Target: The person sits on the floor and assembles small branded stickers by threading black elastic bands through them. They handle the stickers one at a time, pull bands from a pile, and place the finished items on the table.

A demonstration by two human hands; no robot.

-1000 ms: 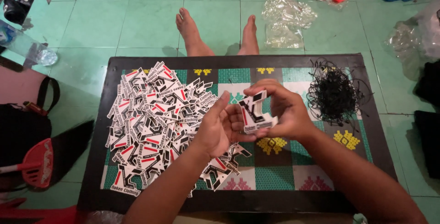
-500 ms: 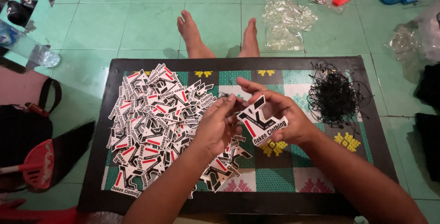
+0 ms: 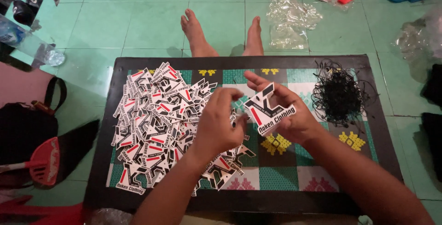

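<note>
Head view, right hand, angular black-white-red tag

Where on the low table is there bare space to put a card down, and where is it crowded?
The table has bare mat along the near edge, right of the card pile and below the right hand, which holds one card. A smaller bare strip lies at the far edge between pile and black string tangle. The left half is crowded; the left hand hovers over it.
</note>
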